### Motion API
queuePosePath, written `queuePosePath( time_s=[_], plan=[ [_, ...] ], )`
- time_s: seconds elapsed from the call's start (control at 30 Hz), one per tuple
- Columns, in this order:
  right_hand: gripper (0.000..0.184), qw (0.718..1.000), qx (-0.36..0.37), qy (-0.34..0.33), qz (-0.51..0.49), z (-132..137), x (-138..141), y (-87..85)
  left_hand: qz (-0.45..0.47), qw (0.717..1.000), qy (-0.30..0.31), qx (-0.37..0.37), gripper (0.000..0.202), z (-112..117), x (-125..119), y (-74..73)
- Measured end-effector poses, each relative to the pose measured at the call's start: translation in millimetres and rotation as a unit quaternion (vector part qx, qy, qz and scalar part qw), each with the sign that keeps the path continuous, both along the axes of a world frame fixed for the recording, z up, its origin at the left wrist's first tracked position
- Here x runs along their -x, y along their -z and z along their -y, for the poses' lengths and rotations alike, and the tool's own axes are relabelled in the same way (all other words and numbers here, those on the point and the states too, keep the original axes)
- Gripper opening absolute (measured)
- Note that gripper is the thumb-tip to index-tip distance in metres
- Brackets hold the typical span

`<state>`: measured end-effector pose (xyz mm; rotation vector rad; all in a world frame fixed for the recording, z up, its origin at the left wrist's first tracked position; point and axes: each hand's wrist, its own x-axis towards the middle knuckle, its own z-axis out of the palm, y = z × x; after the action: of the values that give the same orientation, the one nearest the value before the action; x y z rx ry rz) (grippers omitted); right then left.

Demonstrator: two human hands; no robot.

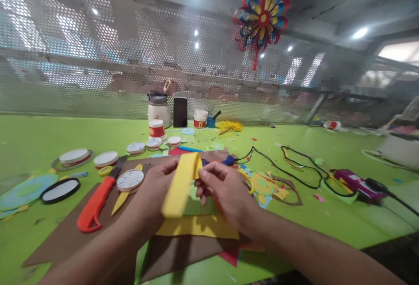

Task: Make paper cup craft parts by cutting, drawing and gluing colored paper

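Observation:
A bent yellow strip (181,189), perhaps felt or foam, is held up in front of me, curling over at its top. My left hand (157,187) grips it from the left, its fingertips hidden behind the strip. With fingers pinched together, my right hand (224,189) is at the strip's curled right end. Below the hands lie a green piece (203,206) and a flat yellow sheet (203,227) on brown sheets (183,250). Behind my right hand, the dark blue handle (228,160) of a corded tool is partly visible.
An orange-handled knife (98,204) and a round white lid (130,179) lie left. A black cord (268,163) crosses the right side near a purple device (358,185). Colourful scraps (265,184) litter the table. A white jug (159,110) and a phone (180,111) stand behind.

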<state>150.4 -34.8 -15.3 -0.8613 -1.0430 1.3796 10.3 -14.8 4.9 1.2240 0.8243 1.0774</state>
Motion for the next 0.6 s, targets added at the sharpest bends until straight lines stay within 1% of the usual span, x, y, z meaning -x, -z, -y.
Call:
queuePosePath(
  time_s=[0.07,0.1,0.17,0.2,0.27,0.33,0.47,0.53,0.6],
  plan=[
    [0.032,0.997,0.008,-0.052,0.06,1.2,-1.4,-0.4,0.031,0.998,0.032,0.04,0.01,0.3,2.8,1.7],
    [0.033,0.993,0.01,-0.058,0.098,0.8,-3.0,-0.8,0.028,0.998,0.032,0.056,0.01,0.6,3.5,1.7],
    [0.031,0.986,-0.004,-0.031,0.163,-1.8,-7.7,-2.6,-0.007,0.998,0.005,0.068,0.012,1.3,3.9,0.9],
    [0.03,0.983,-0.017,-0.012,0.18,-3.9,-10.6,-3.8,-0.026,0.998,-0.014,0.061,0.013,1.6,3.6,0.6],
    [0.03,0.985,-0.03,0.004,0.172,-8.5,-16.4,-6.5,-0.056,0.997,-0.024,0.036,0.015,2.0,2.5,1.1],
    [0.031,0.991,-0.017,-0.005,0.134,-12.7,-21.0,-8.0,-0.067,0.997,-0.003,0.025,0.016,2.4,1.3,3.3],
    [0.028,0.997,-0.002,-0.018,0.074,-16.3,-24.4,-6.7,-0.077,0.996,0.038,0.039,0.018,2.2,0.4,7.9],
    [0.027,0.998,-0.004,-0.012,0.064,-16.4,-24.0,-5.1,-0.078,0.994,0.05,0.049,0.017,1.9,0.4,8.0],
    [0.028,0.998,-0.003,0.008,0.062,-16.6,-22.9,-3.1,-0.063,0.994,0.066,0.064,0.014,2.0,-0.1,7.1]
  ],
)
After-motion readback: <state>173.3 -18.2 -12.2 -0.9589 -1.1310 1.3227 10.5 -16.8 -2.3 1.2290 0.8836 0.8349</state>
